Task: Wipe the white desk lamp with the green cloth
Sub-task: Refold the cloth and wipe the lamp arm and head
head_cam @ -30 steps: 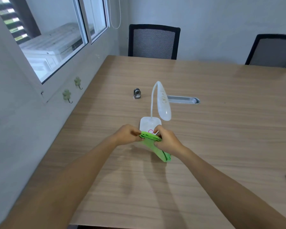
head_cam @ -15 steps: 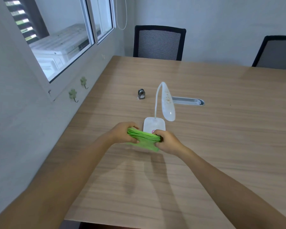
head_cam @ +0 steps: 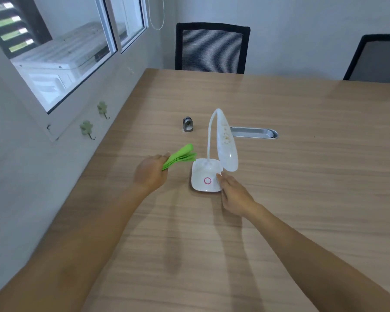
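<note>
A second ago both hands gripped the green cloth (head_cam: 180, 156) together in front of the lamp; now they have parted; the left hand (head_cam: 150, 172) alone keeps the folded cloth, its fingers closed around the near end while the loose layers fan out toward the lamp's base, just beside it and perhaps brushing its left edge. The right hand (head_cam: 234, 194) has let go and lies with fingers spread and extended, the fingertips (head_cam: 219, 176) touching the right side of the base, holding nothing; I judge it is there to steady the lamp while the other hand wipes.

The white desk lamp (head_cam: 223, 145) stands upright near the middle of the table (head_cam: 313, 176), its thin neck arching up from the square base and the long head drooping forward over the right part of it; pale specks mark the head. The wiping itself looks not yet begun; the cloth seems gathered and ready.

Round about: a small grey metal object (head_cam: 187, 124) sits beyond the cloth, apart from it; a silver cable slot (head_cam: 253, 133) lies behind the lamp head; two dark chairs (head_cam: 212, 49) stand at the far edge; nothing blocks the cloth's way, though the drooping head overhangs the base and may crowd a wipe there.
</note>
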Motion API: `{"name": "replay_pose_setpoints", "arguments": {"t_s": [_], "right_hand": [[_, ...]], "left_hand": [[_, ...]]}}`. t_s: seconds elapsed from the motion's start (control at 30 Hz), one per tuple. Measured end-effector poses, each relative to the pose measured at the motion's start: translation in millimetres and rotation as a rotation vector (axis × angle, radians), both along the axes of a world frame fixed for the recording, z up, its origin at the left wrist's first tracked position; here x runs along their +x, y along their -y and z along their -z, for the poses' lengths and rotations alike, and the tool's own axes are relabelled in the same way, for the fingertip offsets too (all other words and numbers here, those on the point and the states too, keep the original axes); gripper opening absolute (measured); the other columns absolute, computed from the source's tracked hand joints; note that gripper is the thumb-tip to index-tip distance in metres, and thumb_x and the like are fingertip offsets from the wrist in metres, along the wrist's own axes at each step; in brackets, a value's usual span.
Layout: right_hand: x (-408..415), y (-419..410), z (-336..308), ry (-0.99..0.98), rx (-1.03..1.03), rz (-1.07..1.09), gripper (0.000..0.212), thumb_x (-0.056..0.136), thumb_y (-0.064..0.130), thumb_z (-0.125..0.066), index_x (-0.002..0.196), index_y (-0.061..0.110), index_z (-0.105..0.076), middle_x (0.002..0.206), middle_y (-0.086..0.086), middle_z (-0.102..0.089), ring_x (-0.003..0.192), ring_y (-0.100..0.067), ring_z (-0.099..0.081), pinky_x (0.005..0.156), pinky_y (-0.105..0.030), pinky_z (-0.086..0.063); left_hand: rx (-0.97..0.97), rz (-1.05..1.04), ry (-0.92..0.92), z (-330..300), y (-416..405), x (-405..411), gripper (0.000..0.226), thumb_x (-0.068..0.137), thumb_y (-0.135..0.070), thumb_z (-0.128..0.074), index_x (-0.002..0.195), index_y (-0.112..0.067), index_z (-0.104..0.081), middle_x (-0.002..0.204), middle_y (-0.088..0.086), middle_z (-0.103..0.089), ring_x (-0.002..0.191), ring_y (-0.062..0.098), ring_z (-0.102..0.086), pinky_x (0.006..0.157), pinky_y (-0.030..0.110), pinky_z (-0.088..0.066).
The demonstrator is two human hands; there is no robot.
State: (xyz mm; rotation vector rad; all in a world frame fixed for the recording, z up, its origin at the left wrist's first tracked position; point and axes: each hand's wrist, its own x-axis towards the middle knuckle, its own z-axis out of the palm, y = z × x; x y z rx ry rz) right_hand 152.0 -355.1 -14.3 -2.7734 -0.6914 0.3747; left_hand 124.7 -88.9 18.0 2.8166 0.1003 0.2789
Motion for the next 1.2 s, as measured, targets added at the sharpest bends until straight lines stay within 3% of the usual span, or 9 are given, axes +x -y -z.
{"name": "replay_pose_setpoints", "arguments": {"t_s": [0.13, 0.3, 0.47, 0.67, 0.8, 0.9, 1.03, 1.13, 1.2], "right_hand": [[3, -3, 11, -0.032, -0.096, -0.044, 0.067, 0.093, 0.013, -0.038, 0.152, 0.017, -0.007, 0.162, -0.005, -0.001, 0.149, -0.023, -0.007, 0.122, -0.041, -0.019], [3, -2, 16, -0.010, -0.088, -0.057, 0.065, 0.094, 0.013, -0.037, 0.152, 0.016, -0.007, 0.162, -0.006, -0.001, 0.149, -0.022, -0.008, 0.122, -0.041, -0.019], [3, -1, 15, -0.003, -0.078, -0.067, 0.064, 0.094, 0.012, -0.036, 0.152, 0.016, -0.010, 0.162, -0.006, -0.003, 0.149, -0.022, -0.009, 0.122, -0.040, -0.020], [5, -1, 8, -0.007, -0.089, -0.080, 0.062, 0.093, 0.012, -0.036, 0.151, 0.015, -0.014, 0.161, -0.008, -0.007, 0.148, -0.022, -0.011, 0.122, -0.041, -0.020], [5, -2, 3, -0.014, -0.095, -0.073, 0.060, 0.094, 0.012, -0.034, 0.151, 0.016, -0.016, 0.161, -0.006, -0.009, 0.148, -0.022, -0.011, 0.122, -0.041, -0.021], [3, -2, -1, -0.033, -0.101, -0.068, 0.058, 0.095, 0.012, -0.033, 0.151, 0.017, -0.016, 0.161, -0.006, -0.008, 0.148, -0.023, -0.011, 0.121, -0.043, -0.021], [3, -4, -5, -0.045, -0.126, -0.070, 0.059, 0.095, 0.012, -0.034, 0.151, 0.017, -0.016, 0.161, -0.005, -0.008, 0.148, -0.023, -0.012, 0.121, -0.042, -0.021], [2, -5, -5, -0.049, -0.128, -0.066, 0.059, 0.095, 0.012, -0.035, 0.151, 0.017, -0.017, 0.161, -0.005, -0.009, 0.147, -0.023, -0.013, 0.120, -0.042, -0.023], [1, -5, -5, -0.045, -0.131, -0.060, 0.059, 0.095, 0.012, -0.035, 0.151, 0.018, -0.018, 0.161, -0.005, -0.010, 0.147, -0.023, -0.014, 0.120, -0.042, -0.024]], "left_hand": [[0.047, -0.040, -0.102, 17, 25, 15, 0.063, 0.087, -0.011, -0.050, 0.147, -0.013, -0.029, 0.132, 0.010, -0.057, 0.108, 0.039, -0.051, 0.087, 0.041, -0.046], [0.109, 0.082, -0.260, 30, 38, 17, 0.063, 0.091, -0.032, -0.051, 0.147, -0.034, -0.022, 0.146, -0.001, -0.044, 0.113, 0.034, -0.046, 0.094, 0.037, -0.044], [0.256, 0.295, -0.338, 42, 29, -1, 0.072, 0.087, -0.005, -0.041, 0.146, -0.040, -0.022, 0.151, -0.004, -0.038, 0.115, 0.029, -0.044, 0.095, 0.038, -0.044], [0.477, 0.672, 0.045, 40, -7, -25, 0.060, 0.073, -0.014, -0.035, 0.131, -0.024, -0.043, 0.121, 0.003, -0.068, 0.089, 0.025, -0.066, 0.063, 0.029, -0.059], [0.224, 0.347, 0.110, 31, -1, -26, 0.053, 0.073, -0.018, -0.037, 0.123, -0.008, -0.055, 0.108, 0.012, -0.070, 0.086, 0.031, -0.066, 0.058, 0.038, -0.059], [0.032, 0.094, 0.039, 18, 19, -22, 0.058, 0.078, -0.021, -0.029, 0.129, -0.007, -0.053, 0.115, 0.016, -0.065, 0.098, 0.036, -0.060, 0.067, 0.044, -0.056], [0.144, 0.212, -0.173, 22, 35, -21, 0.060, 0.084, -0.003, -0.043, 0.142, -0.018, -0.039, 0.137, 0.007, -0.052, 0.115, 0.032, -0.049, 0.085, 0.042, -0.049], [0.252, 0.362, -0.248, 29, 33, -26, 0.059, 0.079, -0.001, -0.048, 0.136, -0.018, -0.045, 0.130, 0.009, -0.057, 0.112, 0.032, -0.051, 0.086, 0.041, -0.049], [0.317, 0.428, -0.241, 26, 30, -34, 0.048, 0.078, -0.002, -0.051, 0.125, -0.012, -0.053, 0.117, 0.014, -0.062, 0.105, 0.034, -0.057, 0.077, 0.040, -0.050]]}}
